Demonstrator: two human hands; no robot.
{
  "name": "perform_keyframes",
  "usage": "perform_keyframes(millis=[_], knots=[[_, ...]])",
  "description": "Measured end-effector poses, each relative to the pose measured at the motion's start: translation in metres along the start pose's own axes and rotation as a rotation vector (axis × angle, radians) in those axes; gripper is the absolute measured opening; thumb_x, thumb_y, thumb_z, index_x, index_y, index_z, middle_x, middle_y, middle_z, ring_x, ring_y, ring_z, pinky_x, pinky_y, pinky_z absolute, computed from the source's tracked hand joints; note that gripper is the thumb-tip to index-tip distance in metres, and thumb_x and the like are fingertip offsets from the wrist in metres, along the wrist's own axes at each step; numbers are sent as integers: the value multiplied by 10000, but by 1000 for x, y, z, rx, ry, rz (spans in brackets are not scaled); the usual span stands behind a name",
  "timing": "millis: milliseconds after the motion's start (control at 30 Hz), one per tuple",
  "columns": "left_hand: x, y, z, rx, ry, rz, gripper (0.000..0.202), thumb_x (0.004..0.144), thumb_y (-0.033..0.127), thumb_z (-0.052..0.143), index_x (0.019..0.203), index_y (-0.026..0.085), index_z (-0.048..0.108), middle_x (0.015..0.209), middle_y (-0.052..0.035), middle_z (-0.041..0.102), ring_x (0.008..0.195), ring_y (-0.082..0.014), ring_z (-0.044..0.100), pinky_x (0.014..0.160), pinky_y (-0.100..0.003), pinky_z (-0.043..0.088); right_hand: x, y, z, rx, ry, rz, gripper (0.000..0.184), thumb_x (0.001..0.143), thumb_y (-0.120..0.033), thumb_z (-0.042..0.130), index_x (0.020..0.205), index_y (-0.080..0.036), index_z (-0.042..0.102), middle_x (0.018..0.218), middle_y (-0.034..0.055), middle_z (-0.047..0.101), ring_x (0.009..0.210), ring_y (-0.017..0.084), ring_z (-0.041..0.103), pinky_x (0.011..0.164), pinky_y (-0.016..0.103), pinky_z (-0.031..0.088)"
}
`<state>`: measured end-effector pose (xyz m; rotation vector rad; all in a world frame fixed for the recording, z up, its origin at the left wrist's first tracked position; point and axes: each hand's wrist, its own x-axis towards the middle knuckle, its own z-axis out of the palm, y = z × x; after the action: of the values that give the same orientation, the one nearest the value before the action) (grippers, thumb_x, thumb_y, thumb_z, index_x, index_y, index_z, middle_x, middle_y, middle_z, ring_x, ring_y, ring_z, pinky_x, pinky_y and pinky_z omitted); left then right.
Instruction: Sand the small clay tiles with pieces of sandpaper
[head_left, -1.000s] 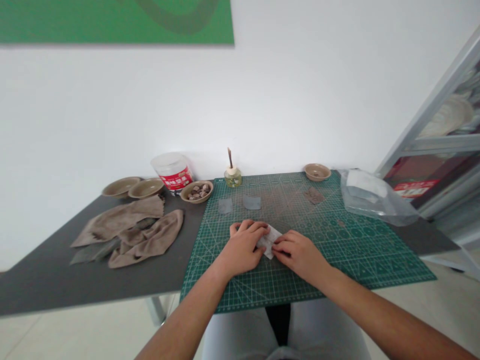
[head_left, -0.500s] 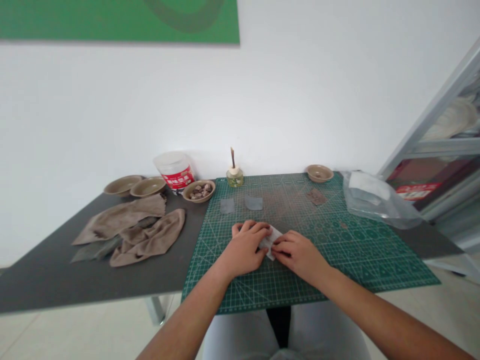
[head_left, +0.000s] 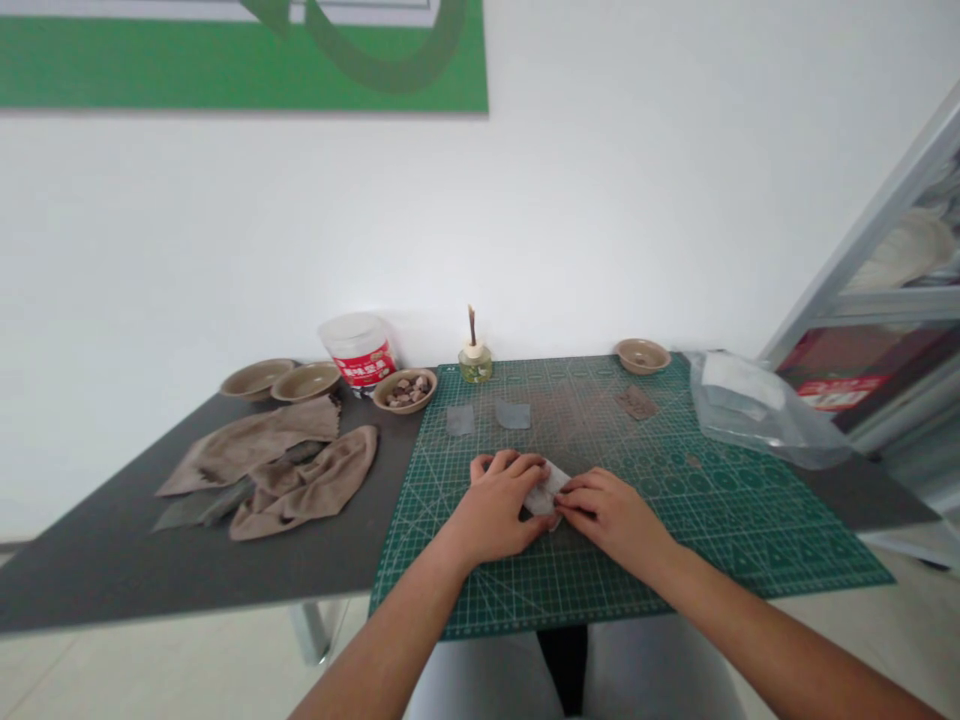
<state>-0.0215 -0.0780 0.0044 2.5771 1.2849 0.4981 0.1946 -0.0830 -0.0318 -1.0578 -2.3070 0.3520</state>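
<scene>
Both hands are close together in the middle of the mat, fingers curled and pinching a small folded white sheet between them. The left hand (head_left: 495, 515) sits over its left side, and the right hand (head_left: 611, 517) grips its right edge with the fingertips. The folded white sheet (head_left: 547, 492) is held just above the green cutting mat (head_left: 720, 540), maybe touching it, hard to tell from here.

Farther up the mat there are two grey squares (head_left: 460, 420) (head_left: 513, 414) and a brown scrap (head_left: 637, 402). Along the far edge you've got a little glass bottle (head_left: 475, 366) with a stick in it and a small tan bowl (head_left: 643, 356). To the right sits a clear plastic bag (head_left: 765, 420). Over on the left of the table (head_left: 150, 560) are crumpled tan cloths (head_left: 300, 485), a bowl of small stones (head_left: 403, 392), two more bowls (head_left: 281, 380), and a lidded tub (head_left: 360, 350).
</scene>
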Motion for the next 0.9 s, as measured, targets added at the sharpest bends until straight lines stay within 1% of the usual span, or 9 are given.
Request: perform_keyframes(millis=[200,300,433,533,667,800,900], knots=[[0,0,1,6,-18,-21,561,765,438,699,1284,283,553,1373,-78,559,1252,-353,422,1046,-563,234,4,9,-5,-9,-15,-8,147,901,-250,636,983,-248,759,1013,52,730,947,201,637,866,368,523],[0,0,0,0,-12,-20,539,762,420,702,1264,283,560,1368,-73,564,1245,-349,431,1046,-562,236,5,12,-7,-23,10,12,138,895,-243,641,968,-243,758,1009,55,729,952,207,641,867,373,526],[0,0,0,-6,2,-7,543,752,407,715,1257,287,557,1358,-56,577,1232,-341,445,1029,-560,254,6,15,-8,-19,3,-4,132,900,-240,635,958,-242,753,1004,53,725,949,202,633,868,373,522],[0,0,0,-7,2,-5,544,752,409,714,1259,286,558,1366,-64,573,1236,-347,442,1022,-560,261,7,16,-10,-30,15,15,130,906,-244,629,941,-233,753,990,55,723,953,205,624,871,379,515],[0,1,-1,-8,4,-11,557,751,416,716,1266,282,553,1378,-60,565,1246,-347,433,1031,-560,254,8,18,-12,-16,-15,3,133,909,-242,629,966,-239,749,1006,47,724,958,202,617,879,378,508],[0,2,-2,-7,2,-17,559,750,410,719,1268,279,552,1374,-59,569,1242,-345,438,1029,-560,252,9,18,-12,-20,22,18,127,914,-245,628,940,-229,751,1003,46,726,949,200,611,885,380,500],[0,2,-2,-5,-2,-14,547,755,412,714,1261,279,554,1374,-58,570,1239,-344,441,1023,-558,255,8,19,-12,-7,13,7,121,911,-238,633,938,-229,750,1009,37,729,951,196,610,879,370,500]])
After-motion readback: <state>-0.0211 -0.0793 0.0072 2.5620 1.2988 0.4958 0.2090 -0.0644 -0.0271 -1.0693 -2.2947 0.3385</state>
